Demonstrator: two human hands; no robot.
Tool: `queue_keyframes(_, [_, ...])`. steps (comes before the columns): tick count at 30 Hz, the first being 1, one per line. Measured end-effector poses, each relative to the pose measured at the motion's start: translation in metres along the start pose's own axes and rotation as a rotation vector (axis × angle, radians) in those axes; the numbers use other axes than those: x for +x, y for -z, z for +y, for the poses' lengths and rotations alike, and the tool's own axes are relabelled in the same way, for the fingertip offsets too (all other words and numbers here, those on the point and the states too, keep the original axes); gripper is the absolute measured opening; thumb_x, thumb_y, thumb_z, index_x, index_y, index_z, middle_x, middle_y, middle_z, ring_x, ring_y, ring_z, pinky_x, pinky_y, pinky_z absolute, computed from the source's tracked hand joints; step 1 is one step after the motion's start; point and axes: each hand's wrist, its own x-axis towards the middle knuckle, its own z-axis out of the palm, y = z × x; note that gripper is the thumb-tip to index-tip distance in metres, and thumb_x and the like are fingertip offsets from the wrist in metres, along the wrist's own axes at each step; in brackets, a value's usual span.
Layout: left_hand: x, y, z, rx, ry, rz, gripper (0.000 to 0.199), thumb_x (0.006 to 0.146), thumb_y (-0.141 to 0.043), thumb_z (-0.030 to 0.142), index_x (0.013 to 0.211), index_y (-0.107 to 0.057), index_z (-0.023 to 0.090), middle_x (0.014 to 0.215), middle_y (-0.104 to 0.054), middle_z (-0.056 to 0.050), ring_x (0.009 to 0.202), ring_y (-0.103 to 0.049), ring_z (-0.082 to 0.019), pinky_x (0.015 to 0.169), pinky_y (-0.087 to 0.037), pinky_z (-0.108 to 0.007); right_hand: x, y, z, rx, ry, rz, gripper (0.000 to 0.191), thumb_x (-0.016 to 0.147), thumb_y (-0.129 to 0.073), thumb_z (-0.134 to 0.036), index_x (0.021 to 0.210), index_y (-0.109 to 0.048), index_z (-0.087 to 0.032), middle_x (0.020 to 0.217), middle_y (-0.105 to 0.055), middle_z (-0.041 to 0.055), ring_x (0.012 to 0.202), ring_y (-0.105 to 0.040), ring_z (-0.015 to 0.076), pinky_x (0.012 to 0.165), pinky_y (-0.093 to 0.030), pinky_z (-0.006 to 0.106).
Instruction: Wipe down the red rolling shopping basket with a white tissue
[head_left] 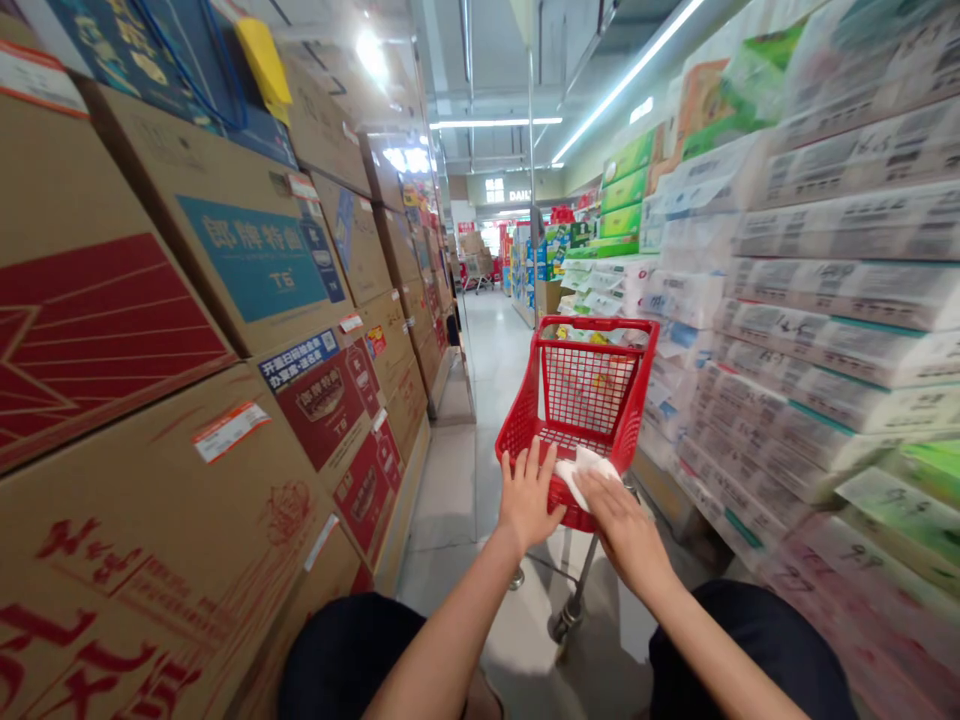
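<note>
A red plastic shopping cart with a lattice basket stands in the aisle in front of me, on a metal frame with wheels. My left hand rests on the near left edge of the basket, its fingers stretched out and spread, holding nothing. At the near right edge, my right hand presses a white cloth or tissue against the red plastic. The fingers of that hand lie together over the white piece and partly hide it.
Stacked cardboard boxes line the left side, close to my left arm. Packs of wrapped paper goods are piled high on the right. A glossy floor runs down the aisle. Farther off stands another cart near boxes.
</note>
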Motion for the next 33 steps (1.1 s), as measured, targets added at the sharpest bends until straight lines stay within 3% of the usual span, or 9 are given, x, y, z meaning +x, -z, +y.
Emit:
queue_keyframes(4, [-0.002,0.011,-0.024,-0.026,-0.151,-0.084,0.097,0.088,-0.063,0.036,0.166,-0.007,0.022,0.174,-0.009,-0.008,0.154,-0.031,-0.029,0.127,-0.022,-0.048,-0.015,0.012,0.038,-0.025,-0.044,0.018,0.071,0.096,-0.042,-0.007,0.162,-0.03,-0.026,0.159,-0.048,0.0092,0.149,-0.042,0.0238,0.12,-0.042,0.05])
queue_keyframes(7, [-0.001,0.011,-0.029,-0.025,-0.146,-0.069,0.093,0.084,-0.06,0.022,0.165,-0.014,0.02,0.173,-0.01,-0.006,0.159,-0.019,-0.025,0.13,-0.014,-0.047,-0.021,0.013,0.055,-0.05,-0.113,0.058,0.069,0.097,-0.042,-0.01,0.163,-0.028,-0.025,0.156,-0.052,0.0102,0.148,-0.043,0.0252,0.12,-0.041,0.052])
queue_keyframes(14, [-0.006,0.004,0.036,-0.102,-0.182,0.014,0.1,0.082,-0.063,0.034,0.165,-0.013,0.011,0.173,-0.006,-0.01,0.16,-0.008,-0.028,0.132,-0.009,-0.046,0.003,-0.012,0.012,-0.098,-0.112,0.088,0.077,0.09,-0.045,-0.006,0.163,-0.027,-0.019,0.15,-0.057,0.0156,0.141,-0.052,0.0297,0.117,-0.044,0.053])
queue_keyframes(17, [-0.006,0.006,0.042,-0.106,-0.229,0.005,0.099,0.085,-0.06,0.036,0.165,-0.009,0.008,0.173,-0.008,-0.011,0.16,-0.011,-0.026,0.132,-0.012,-0.043,0.003,-0.013,0.006,-0.07,-0.089,0.09,0.079,0.09,-0.043,-0.005,0.164,-0.024,-0.02,0.153,-0.054,0.0154,0.142,-0.051,0.0294,0.117,-0.044,0.053])
queue_keyframes(21, [0.003,0.012,0.014,-0.086,-0.26,-0.018,0.089,0.088,-0.057,0.028,0.165,-0.015,0.018,0.173,-0.013,-0.006,0.159,-0.015,-0.023,0.132,-0.012,-0.044,-0.023,0.006,0.045,-0.057,-0.066,0.064,0.078,0.091,-0.04,-0.005,0.165,-0.023,-0.025,0.158,-0.049,0.0098,0.144,-0.049,0.0262,0.12,-0.042,0.052])
queue_keyframes(24, [0.013,0.012,-0.003,-0.043,-0.188,-0.014,0.089,0.085,-0.058,0.02,0.165,-0.018,0.024,0.173,-0.012,-0.005,0.16,-0.012,-0.025,0.131,-0.011,-0.049,-0.041,0.019,0.08,-0.103,-0.168,0.097,0.075,0.093,-0.041,-0.008,0.164,-0.026,-0.025,0.158,-0.049,0.0103,0.144,-0.048,0.0279,0.119,-0.042,0.053])
queue_keyframes(26, [0.016,0.009,0.0,-0.037,-0.179,-0.01,0.094,0.082,-0.058,0.014,0.165,-0.017,0.026,0.173,-0.01,-0.005,0.16,-0.011,-0.024,0.131,-0.012,-0.049,-0.042,0.02,0.09,-0.127,-0.241,0.126,0.07,0.094,-0.043,-0.011,0.163,-0.031,-0.022,0.155,-0.053,0.0128,0.142,-0.05,0.0301,0.119,-0.042,0.054])
queue_keyframes(30, [0.014,-0.002,0.031,-0.077,-0.147,0.036,0.1,0.078,-0.059,0.011,0.165,-0.011,0.024,0.174,-0.003,-0.007,0.16,-0.007,-0.026,0.13,-0.014,-0.051,-0.026,0.009,0.064,-0.103,-0.247,0.13,0.069,0.093,-0.042,-0.008,0.16,-0.036,-0.019,0.148,-0.059,0.0149,0.14,-0.053,0.0307,0.119,-0.042,0.055])
queue_keyframes(33, [0.011,-0.005,0.05,-0.075,-0.143,0.046,0.102,0.079,-0.058,0.011,0.166,-0.006,0.023,0.174,0.001,-0.008,0.16,-0.005,-0.027,0.13,-0.016,-0.052,-0.015,0.0,0.031,-0.03,-0.177,0.11,0.076,0.09,-0.042,-0.005,0.163,-0.028,-0.022,0.152,-0.056,0.0132,0.142,-0.051,0.0294,0.119,-0.042,0.055])
